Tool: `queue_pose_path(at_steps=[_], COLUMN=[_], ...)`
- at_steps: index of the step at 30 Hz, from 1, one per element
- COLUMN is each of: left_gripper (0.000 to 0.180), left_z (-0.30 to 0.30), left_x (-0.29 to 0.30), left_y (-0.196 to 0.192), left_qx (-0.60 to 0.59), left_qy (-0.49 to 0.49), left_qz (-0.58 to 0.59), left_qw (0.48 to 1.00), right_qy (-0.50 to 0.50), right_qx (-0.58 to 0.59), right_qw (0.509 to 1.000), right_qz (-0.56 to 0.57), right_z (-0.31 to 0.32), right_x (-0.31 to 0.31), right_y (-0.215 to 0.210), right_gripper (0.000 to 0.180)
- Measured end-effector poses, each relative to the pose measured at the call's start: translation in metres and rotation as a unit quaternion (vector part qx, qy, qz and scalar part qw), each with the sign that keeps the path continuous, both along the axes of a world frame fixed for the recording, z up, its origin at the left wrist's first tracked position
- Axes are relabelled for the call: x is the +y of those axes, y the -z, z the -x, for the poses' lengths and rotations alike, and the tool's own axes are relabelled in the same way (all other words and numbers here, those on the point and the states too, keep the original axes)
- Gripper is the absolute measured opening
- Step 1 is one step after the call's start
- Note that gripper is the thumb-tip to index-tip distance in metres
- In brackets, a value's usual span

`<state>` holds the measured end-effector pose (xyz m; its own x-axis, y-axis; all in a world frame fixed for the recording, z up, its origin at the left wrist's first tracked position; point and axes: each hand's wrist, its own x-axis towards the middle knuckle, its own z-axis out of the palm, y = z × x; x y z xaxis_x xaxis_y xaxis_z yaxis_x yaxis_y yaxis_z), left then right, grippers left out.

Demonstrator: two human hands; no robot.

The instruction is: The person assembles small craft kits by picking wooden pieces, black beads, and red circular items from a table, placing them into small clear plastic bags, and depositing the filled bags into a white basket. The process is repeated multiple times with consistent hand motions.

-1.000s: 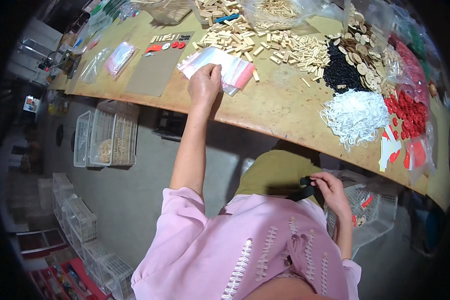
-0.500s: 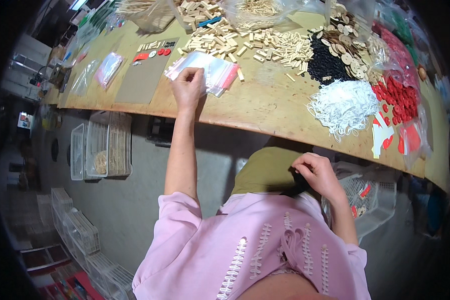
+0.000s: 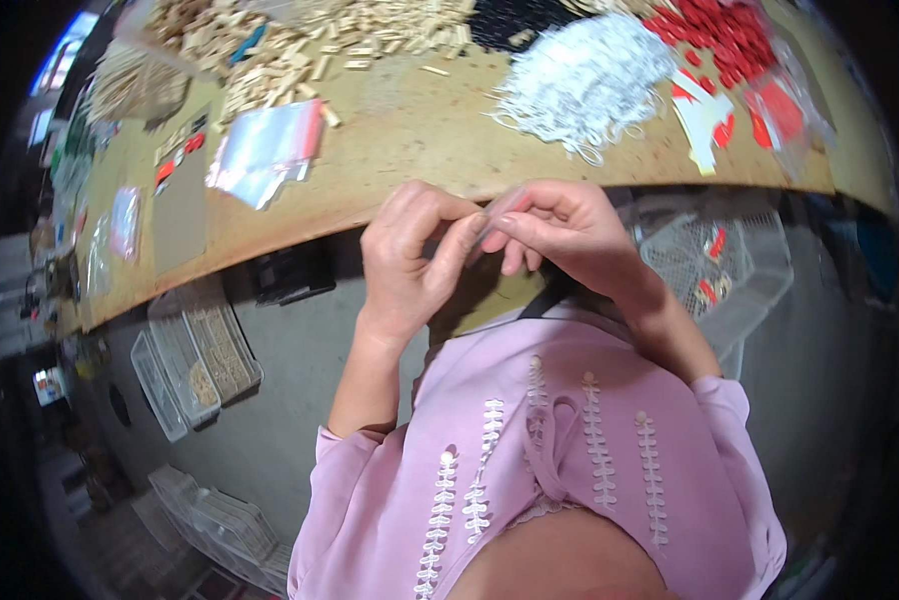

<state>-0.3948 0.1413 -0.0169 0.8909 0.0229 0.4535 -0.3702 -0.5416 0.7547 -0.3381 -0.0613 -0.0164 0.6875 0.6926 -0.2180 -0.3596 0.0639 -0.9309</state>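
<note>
Upper left of the frame there's a stack of clear zip bags (image 3: 267, 150) with a red strip, lying flat on the wooden table (image 3: 410, 130). Center: left hand (image 3: 410, 250) and right hand (image 3: 570, 230) meet just below the table edge, fingertips pinching one small clear bag (image 3: 497, 210) between them. Upper right: white loop pile (image 3: 585, 85), then red pieces (image 3: 720, 30).
</note>
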Motion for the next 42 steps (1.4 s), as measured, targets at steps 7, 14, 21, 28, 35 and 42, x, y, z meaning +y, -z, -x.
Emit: queue_pose_path(at_steps=[7,14,21,28,35,42], left_gripper=[0.016,0.010,0.013,0.018,0.018,0.013], left_z=[-0.003,0.010,-0.003,-0.008,-0.015,-0.017], left_x=[-0.029,-0.036,-0.048,-0.081,-0.091,-0.084], left_y=[0.025,0.031,0.029,0.024,0.016,0.017], left_qx=[0.133,0.119,0.166,0.123,0.094,-0.035], left_qy=[0.029,0.073,0.134,0.121,0.074,0.186], left_qz=[0.111,0.006,-0.033,-0.067,-0.153,-0.269], left_qw=[0.985,0.990,0.976,0.983,0.981,0.944], right_qy=[0.104,0.183,0.331,0.364,0.342,0.373], right_qx=[-0.009,-0.197,-0.324,-0.344,-0.276,-0.281], right_qw=[0.994,0.963,0.885,0.863,0.896,0.884], right_qz=[-0.032,0.017,0.053,0.063,0.067,-0.022], right_z=[0.015,0.029,0.032,0.027,0.042,0.040], right_x=[-0.024,-0.028,-0.024,-0.036,-0.063,-0.062], right_y=[0.025,0.038,0.072,0.075,0.056,0.075], right_gripper=[0.015,0.015,0.018,0.017,0.016,0.025])
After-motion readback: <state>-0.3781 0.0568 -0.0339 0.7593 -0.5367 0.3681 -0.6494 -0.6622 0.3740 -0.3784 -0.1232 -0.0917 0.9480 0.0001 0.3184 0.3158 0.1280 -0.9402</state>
